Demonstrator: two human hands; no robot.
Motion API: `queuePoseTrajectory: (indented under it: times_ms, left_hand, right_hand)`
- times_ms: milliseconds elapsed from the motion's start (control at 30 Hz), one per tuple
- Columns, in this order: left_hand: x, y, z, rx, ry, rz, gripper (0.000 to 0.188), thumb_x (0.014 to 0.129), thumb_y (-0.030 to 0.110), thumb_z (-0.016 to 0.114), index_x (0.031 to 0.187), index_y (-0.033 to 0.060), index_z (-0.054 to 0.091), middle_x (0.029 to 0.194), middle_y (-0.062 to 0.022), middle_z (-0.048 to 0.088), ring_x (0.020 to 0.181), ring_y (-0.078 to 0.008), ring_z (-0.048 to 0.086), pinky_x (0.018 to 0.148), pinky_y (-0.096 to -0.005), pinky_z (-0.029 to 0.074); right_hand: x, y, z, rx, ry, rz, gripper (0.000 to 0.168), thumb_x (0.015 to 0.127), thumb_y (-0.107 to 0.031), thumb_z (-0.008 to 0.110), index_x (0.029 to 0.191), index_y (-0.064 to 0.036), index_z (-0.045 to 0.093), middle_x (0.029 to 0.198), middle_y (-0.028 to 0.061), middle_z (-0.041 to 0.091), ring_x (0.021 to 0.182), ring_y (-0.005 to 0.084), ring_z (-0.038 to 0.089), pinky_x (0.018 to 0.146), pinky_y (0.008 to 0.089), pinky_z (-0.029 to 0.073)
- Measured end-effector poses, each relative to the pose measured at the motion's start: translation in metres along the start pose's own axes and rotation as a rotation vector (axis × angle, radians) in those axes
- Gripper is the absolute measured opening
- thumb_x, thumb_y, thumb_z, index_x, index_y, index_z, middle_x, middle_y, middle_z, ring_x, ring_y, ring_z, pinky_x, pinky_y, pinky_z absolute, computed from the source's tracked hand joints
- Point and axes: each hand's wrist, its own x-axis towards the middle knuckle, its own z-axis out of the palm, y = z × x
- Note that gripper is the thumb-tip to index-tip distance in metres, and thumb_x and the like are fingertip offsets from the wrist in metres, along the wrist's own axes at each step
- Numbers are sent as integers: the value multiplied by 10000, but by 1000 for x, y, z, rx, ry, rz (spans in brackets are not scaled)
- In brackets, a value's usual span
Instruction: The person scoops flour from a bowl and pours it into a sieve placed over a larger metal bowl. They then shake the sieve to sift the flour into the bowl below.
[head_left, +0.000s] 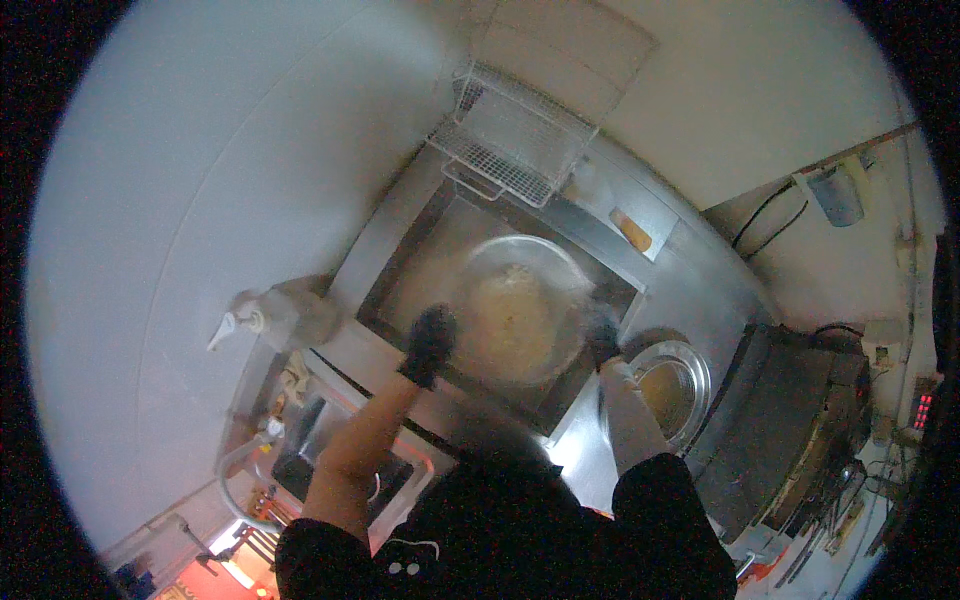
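A wide round metal bowl (525, 244) rests over a square recessed basin (382, 292) of a steel counter. Pale food, blurred, possibly flour or batter (514, 322), lies in the bowl. My left hand (431, 337), in a dark glove, is at the bowl's left edge. My right hand (602, 337), gloved too and blurred, is at its right edge. The fingers of both hands are too dark and blurred to tell whether they grip the rim. Just right of my right hand stands a smaller metal bowl (701, 375) with a mesh inside and yellowish contents.
Wire mesh baskets (517, 142) stand behind the basin. A wooden-looking handle (631, 229) lies on the counter at the back right. At left is a pump bottle (289, 319); below it, a second recessed unit with a hose (232, 487). A dark appliance (772, 427) is at right.
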Motion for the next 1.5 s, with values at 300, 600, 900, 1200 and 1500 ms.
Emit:
queuePoseTrajectory:
  times_ms: [300, 600, 900, 1200, 1500]
  left_hand:
    - [-21, 3, 19, 165, -110, 72, 177, 856, 140, 528, 948, 42, 644, 1028, -160, 641, 960, -328, 600, 832, -432, 491]
    - [-14, 0, -19, 207, 25, 139, 270, 914, 213, 508, 1040, 26, 654, 1020, -164, 660, 908, -260, 631, 775, -403, 518]
    - [2, 29, -48, 54, -84, 13, 270, 881, 212, 539, 1038, 18, 639, 1002, -175, 650, 893, -310, 615, 794, -433, 499]
    - [-18, -40, -30, 87, 53, 90, 281, 853, 169, 534, 1092, 41, 605, 935, -166, 636, 859, -305, 617, 754, -432, 498]
    - [-1, -48, -51, 183, -188, -49, 174, 819, 160, 562, 928, 39, 623, 897, -155, 626, 865, -306, 601, 758, -437, 484]
  right_hand:
    - [-15, -67, 43, -1270, 101, -409, 253, 918, -228, 518, 1068, -49, 615, 994, 83, 619, 886, 180, 587, 794, 314, 481]
    - [-25, -77, 53, -1411, 267, -88, 339, 892, -235, 558, 1176, -50, 536, 1066, 111, 582, 848, 217, 599, 735, 367, 512]
    - [-39, -90, 46, -1062, 162, -21, 276, 928, -253, 510, 1086, -41, 590, 985, 80, 622, 892, 198, 601, 751, 351, 510]
    - [-23, -76, 98, -793, 67, -48, 271, 951, -229, 450, 1073, -51, 613, 1020, 98, 655, 949, 219, 619, 805, 357, 509]
    - [-13, -86, 66, -1548, 70, 2, 328, 941, -231, 469, 1226, -77, 521, 1113, 117, 581, 959, 210, 575, 830, 289, 482]
